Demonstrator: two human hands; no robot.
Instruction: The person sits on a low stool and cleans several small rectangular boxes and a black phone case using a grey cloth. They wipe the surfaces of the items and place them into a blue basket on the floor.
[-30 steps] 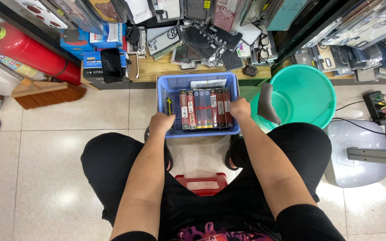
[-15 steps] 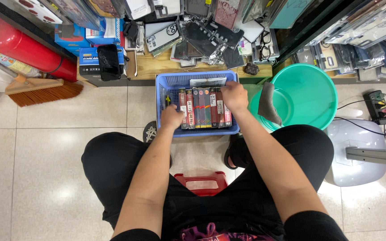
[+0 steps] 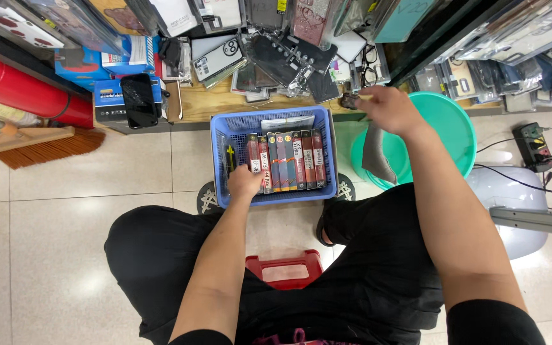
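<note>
- Change noted: half a second ago my right hand (image 3: pixel 388 108) rested on the far right corner of the blue basket (image 3: pixel 331 153). It is now off the basket, up and to the right, over the edge of the wooden shelf (image 3: pixel 212 105) and the rim of the green bucket (image 3: pixel 455 128).
- Right fingers: pinched on a small dark item with a pale strip; I cannot tell what it is.
- Left hand (image 3: pixel 245 182): unchanged in place, at the near left end of the row of boxes (image 3: pixel 285 160); fingers curled onto the nearest box ends, though a full grasp is not clear.
- Judgement: the sorting has moved from both hands in the basket to one hand fetching from the shelf side while the other keeps the row in place.
- Location: the basket sits on the tiled floor (image 3: pixel 65 211), between my knees and the shelf, just beside the bucket.
- Orientation: the boxes stand on edge, side by side; each box's long axis runs away from me toward the shelf, while the row itself runs left to right.
</note>
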